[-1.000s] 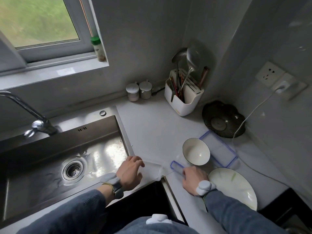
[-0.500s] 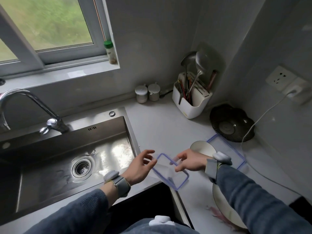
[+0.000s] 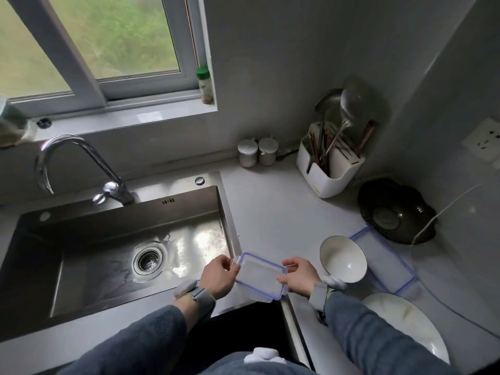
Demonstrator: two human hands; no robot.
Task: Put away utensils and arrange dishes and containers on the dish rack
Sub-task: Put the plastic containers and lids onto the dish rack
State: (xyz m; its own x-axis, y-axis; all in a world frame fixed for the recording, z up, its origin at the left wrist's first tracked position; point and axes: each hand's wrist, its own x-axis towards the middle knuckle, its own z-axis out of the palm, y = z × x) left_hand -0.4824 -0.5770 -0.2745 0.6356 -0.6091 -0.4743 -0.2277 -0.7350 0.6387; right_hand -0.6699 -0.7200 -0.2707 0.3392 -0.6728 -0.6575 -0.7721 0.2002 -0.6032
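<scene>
A small clear lid with a blue rim (image 3: 260, 277) lies over a clear container at the counter's front edge, right of the sink. My left hand (image 3: 220, 276) grips its left end and my right hand (image 3: 299, 276) grips its right end. A white bowl (image 3: 343, 259) stands just right of my right hand. A larger clear lid with a blue rim (image 3: 384, 259) lies flat beyond the bowl. A white plate (image 3: 405, 320) sits at the lower right, partly hidden by my right sleeve. A white utensil holder (image 3: 328, 165) with ladles and chopsticks stands in the back corner.
The steel sink (image 3: 113, 250) with its tap (image 3: 81, 163) fills the left. Two small white jars (image 3: 257, 151) stand by the back wall. A dark round dish (image 3: 395, 211) sits at the right with a white cable (image 3: 443, 212) over it. A bottle (image 3: 204, 85) stands on the windowsill.
My right hand lifted the small lid from beside the bowl and brought it left over the clear container. My left hand closed on its left end. The view tilted upward.
</scene>
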